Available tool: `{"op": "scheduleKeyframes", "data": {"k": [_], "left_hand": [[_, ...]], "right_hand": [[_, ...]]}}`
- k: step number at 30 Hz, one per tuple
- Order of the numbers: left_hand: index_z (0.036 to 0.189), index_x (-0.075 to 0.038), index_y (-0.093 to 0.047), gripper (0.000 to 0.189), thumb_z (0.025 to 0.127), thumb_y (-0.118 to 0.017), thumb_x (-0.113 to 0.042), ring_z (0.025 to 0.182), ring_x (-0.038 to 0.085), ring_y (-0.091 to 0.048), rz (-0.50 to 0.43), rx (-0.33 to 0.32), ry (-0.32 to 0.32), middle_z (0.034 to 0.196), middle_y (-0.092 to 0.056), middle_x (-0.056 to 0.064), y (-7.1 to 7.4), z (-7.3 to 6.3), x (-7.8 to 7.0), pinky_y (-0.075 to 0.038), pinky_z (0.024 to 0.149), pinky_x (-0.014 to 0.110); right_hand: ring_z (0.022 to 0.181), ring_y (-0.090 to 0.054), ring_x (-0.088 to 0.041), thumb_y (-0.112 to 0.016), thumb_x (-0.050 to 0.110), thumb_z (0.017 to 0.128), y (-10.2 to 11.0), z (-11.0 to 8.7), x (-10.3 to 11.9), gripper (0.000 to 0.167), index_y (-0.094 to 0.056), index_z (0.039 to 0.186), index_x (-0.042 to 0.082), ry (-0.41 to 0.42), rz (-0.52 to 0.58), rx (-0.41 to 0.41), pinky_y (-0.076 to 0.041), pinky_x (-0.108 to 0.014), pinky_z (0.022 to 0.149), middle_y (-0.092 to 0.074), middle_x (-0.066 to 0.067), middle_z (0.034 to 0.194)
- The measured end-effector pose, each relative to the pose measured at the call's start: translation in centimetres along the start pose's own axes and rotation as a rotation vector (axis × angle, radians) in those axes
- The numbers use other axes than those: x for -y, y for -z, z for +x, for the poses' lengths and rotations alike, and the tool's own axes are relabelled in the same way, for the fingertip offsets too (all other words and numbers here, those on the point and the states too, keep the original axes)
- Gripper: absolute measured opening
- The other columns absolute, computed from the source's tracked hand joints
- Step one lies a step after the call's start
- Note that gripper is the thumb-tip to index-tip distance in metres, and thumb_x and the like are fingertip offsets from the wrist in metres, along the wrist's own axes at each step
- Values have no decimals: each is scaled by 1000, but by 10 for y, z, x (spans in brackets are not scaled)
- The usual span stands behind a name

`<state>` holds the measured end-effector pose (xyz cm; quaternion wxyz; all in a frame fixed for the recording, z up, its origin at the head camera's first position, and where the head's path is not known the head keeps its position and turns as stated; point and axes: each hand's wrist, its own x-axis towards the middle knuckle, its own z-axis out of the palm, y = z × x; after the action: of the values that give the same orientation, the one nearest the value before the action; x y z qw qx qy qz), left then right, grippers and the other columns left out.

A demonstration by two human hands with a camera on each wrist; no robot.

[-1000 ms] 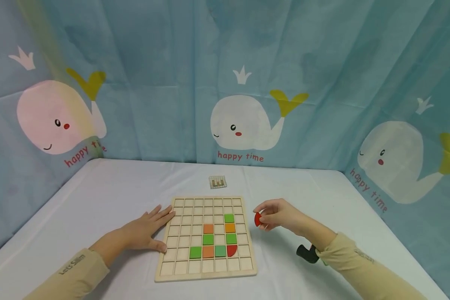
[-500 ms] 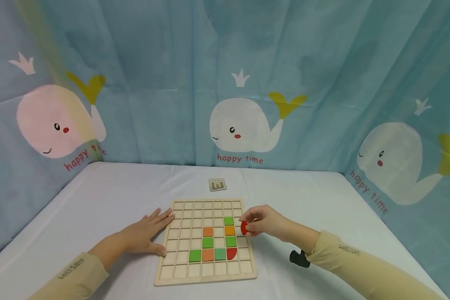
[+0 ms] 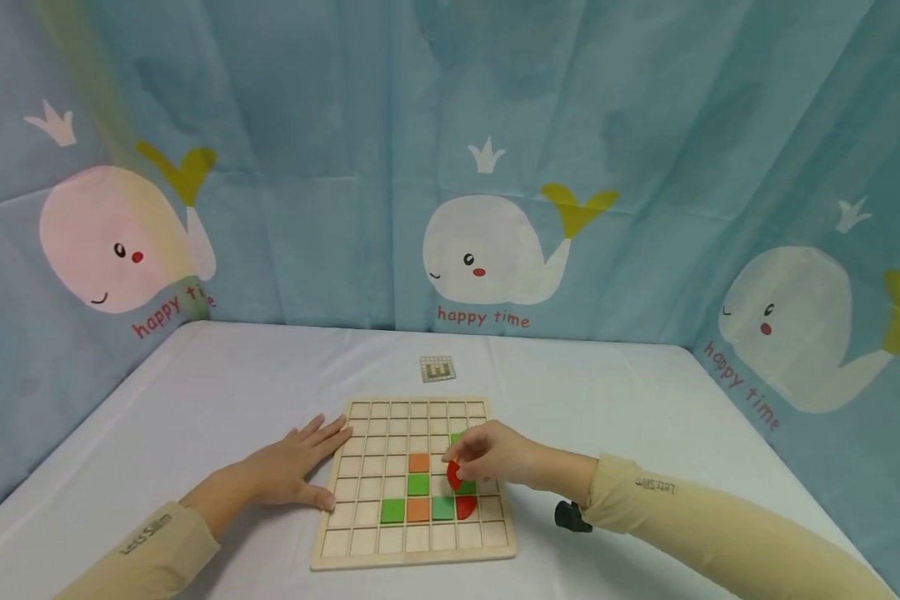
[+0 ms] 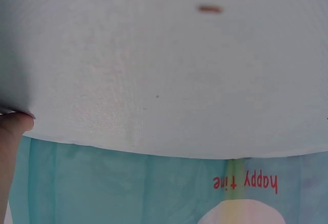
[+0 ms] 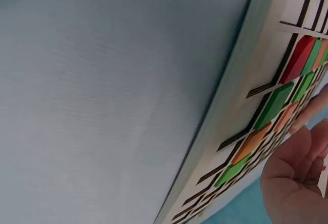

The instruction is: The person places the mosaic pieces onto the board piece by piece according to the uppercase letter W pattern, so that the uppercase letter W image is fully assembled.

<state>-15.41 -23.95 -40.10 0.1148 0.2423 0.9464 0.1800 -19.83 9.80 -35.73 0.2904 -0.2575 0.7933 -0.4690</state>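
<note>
A wooden grid board (image 3: 412,560) lies on the white table. My left hand (image 3: 288,471) rests along its left edge, fingers spread and straight; one finger (image 4: 15,124) shows in the left wrist view. Over the right part of the board, my right hand (image 3: 502,454) pinches a red piece with a curved edge (image 3: 453,476) between thumb and fingers. Below it, a red rounded tile (image 3: 466,507) sits in a cell beside a teal tile (image 3: 442,508). Several green and orange tiles fill other cells. My right hand covers the orange tile (image 5: 252,143) in the head view.
A small card with a grid pattern (image 3: 438,369) lies behind the board. A black object (image 3: 572,517) shows under my right cuff. A blue curtain with whales (image 3: 487,250) hangs along the table's back and sides.
My right hand has carried the red piece leftward, from beside the board to over its right-hand cells. The left hand stays at the board's edge.
</note>
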Motion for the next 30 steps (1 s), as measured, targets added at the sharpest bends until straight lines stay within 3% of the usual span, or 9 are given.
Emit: {"op": "scheduleKeyframes", "data": {"k": [9, 17, 30], "left_hand": [[151, 1, -27, 106, 77, -66, -64, 141, 51, -10, -9, -2, 5, 158, -18, 22, 1, 0, -3, -17, 107, 69], [151, 0, -28, 107, 76, -66, -65, 141, 51, -11, -8, -1, 4, 158, -18, 21, 2, 0, -2, -17, 107, 69], [151, 0, -28, 106, 77, -66, -65, 141, 52, -10, -19, -1, -1, 158, -18, 22, 2, -1, -3, -17, 106, 70]], "right_hand": [[71, -53, -10, -68, -8, 85, -16, 18, 12, 18, -70, 103, -4, 52, -13, 67, -48, -20, 65, -59, 2, 76], [71, -50, -9, -66, -10, 86, -30, 35, 19, 16, -71, 100, -5, 73, -47, 105, -43, -18, 63, -58, 2, 76], [67, -52, -9, -67, -11, 86, -43, 45, 27, 17, -73, 99, -2, 46, -46, 140, -46, -19, 63, -60, 1, 73]]}}
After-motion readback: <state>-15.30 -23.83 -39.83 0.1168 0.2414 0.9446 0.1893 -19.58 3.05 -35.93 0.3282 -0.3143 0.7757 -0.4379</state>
